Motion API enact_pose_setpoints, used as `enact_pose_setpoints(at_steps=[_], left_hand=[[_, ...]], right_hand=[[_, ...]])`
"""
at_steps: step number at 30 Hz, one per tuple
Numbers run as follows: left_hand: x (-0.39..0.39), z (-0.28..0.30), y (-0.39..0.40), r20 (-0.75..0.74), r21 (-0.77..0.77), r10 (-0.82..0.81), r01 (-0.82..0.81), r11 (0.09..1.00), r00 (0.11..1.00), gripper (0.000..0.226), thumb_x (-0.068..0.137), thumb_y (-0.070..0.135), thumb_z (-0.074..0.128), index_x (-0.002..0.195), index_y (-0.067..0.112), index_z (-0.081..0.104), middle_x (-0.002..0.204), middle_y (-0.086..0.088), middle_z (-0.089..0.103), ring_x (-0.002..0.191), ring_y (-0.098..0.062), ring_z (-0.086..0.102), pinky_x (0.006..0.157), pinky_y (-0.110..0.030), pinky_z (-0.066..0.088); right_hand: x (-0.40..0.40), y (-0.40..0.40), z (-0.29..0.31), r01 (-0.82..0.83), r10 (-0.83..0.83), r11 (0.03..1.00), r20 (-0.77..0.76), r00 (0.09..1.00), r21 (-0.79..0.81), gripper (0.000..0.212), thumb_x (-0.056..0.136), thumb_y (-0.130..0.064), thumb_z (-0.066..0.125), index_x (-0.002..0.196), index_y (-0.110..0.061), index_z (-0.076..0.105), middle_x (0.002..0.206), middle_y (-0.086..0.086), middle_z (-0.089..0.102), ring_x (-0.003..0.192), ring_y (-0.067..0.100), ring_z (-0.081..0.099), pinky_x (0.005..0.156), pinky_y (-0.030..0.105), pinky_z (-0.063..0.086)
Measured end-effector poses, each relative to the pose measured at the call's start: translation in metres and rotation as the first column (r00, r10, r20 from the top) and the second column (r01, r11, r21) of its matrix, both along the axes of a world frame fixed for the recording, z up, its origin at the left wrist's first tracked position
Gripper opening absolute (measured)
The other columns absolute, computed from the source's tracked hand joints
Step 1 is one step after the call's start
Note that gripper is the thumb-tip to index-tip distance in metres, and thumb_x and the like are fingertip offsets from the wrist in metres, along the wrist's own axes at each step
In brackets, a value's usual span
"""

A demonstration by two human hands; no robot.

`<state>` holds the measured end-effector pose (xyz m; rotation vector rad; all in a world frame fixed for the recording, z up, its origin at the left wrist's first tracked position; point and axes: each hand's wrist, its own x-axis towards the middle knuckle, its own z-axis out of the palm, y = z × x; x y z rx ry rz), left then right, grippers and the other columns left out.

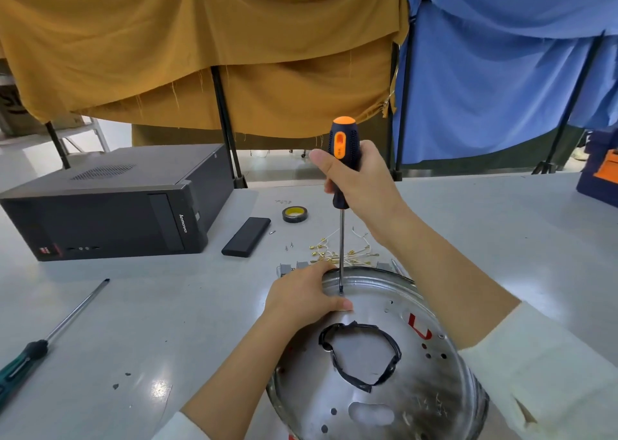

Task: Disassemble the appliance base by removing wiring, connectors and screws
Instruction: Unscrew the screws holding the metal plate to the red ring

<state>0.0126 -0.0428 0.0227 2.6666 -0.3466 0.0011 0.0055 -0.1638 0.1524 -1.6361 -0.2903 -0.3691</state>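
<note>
Gripping: my right hand [359, 185] is wrapped around the black-and-orange handle of the screwdriver [341, 185], which I see standing upright with its tip on the far inner edge of the appliance base [401, 366].
Left hand: my left hand [302, 297] is curled over the far-left rim of the appliance base, thumb pressed flat on the metal just beside the screwdriver tip.
Appliance base: a round, shiny metal pan, tilted toward me on the grey table [167, 322], nearest of all things to the camera; a ragged central hole in it is edged with black tape [361, 356].
Screw: hidden under the screwdriver tip; I cannot tell whether it is seated or loose.
Wiring: a loose bundle of pale wires with brass connectors [341, 254] lies on the table just beyond the appliance base, behind the screwdriver shaft.
Small grey parts: 2 or 3 grey pieces [289, 269] sit at the far rim of the appliance base, touching or nearly so; I cannot tell which.
Tape roll: 1 black-and-yellow roll [294, 214] lies farther beyond the appliance base.
Black bar: 1 flat black block [246, 237] lies left of the tape roll.
Computer case: 1 black tower [110, 205] lies on its side, far left of the appliance base.
Second screwdriver: 1 green-handled driver [50, 336] lies well left of the appliance base, untouched.
</note>
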Motion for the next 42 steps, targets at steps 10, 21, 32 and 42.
enact_pose_setpoints(at_steps=[10, 21, 32, 42], left_hand=[[-0.002, 0.002, 0.001, -0.005, -0.008, -0.001, 0.001, 1.000, 1.000, 0.074, 0.066, 0.067, 0.067, 0.132, 0.044, 0.040, 0.130, 0.013, 0.057, 0.119, -0.017, 0.052, 0.082, -0.028, 0.038], [-0.002, 0.000, 0.001, -0.007, -0.008, 0.005, -0.005, 1.000, 1.000, 0.076, 0.066, 0.067, 0.066, 0.133, 0.043, 0.039, 0.132, 0.013, 0.055, 0.121, -0.016, 0.051, 0.084, -0.028, 0.038], [0.000, -0.002, 0.001, 0.009, -0.014, 0.003, -0.002, 1.000, 1.000, 0.075, 0.065, 0.068, 0.066, 0.132, 0.044, 0.040, 0.130, 0.011, 0.057, 0.119, -0.017, 0.053, 0.083, -0.028, 0.039], [-0.003, 0.000, 0.001, 0.026, -0.011, -0.007, 0.008, 1.000, 1.000, 0.070, 0.066, 0.066, 0.065, 0.129, 0.046, 0.042, 0.126, 0.012, 0.059, 0.115, -0.017, 0.055, 0.077, -0.027, 0.037]], right_hand=[[0.001, 0.009, 0.006, -0.404, 0.406, 0.907, 0.006, 0.914, 0.116, 0.028, 0.090, -0.019, 0.061, 0.074, -0.015, 0.039, 0.053, 0.001, 0.035, 0.042, 0.014, 0.030, 0.043, 0.023, 0.029], [-0.008, 0.019, 0.001, -0.106, 0.101, 0.993, 0.106, 0.989, 0.046, 0.023, 0.094, -0.031, 0.055, 0.087, -0.012, 0.044, 0.071, 0.007, 0.042, 0.060, 0.019, 0.040, 0.053, 0.026, 0.037], [-0.004, 0.026, -0.010, 0.112, -0.124, 0.989, 0.132, 0.983, 0.093, 0.028, 0.086, -0.039, 0.065, 0.094, -0.019, 0.047, 0.079, -0.001, 0.052, 0.063, 0.004, 0.049, 0.054, 0.014, 0.042], [0.001, 0.014, -0.002, -0.227, 0.224, 0.971, 0.039, 0.974, 0.070, 0.053, 0.080, -0.027, 0.071, 0.113, -0.013, 0.032, 0.077, 0.005, 0.047, 0.058, 0.015, 0.044, 0.059, 0.026, 0.044]])
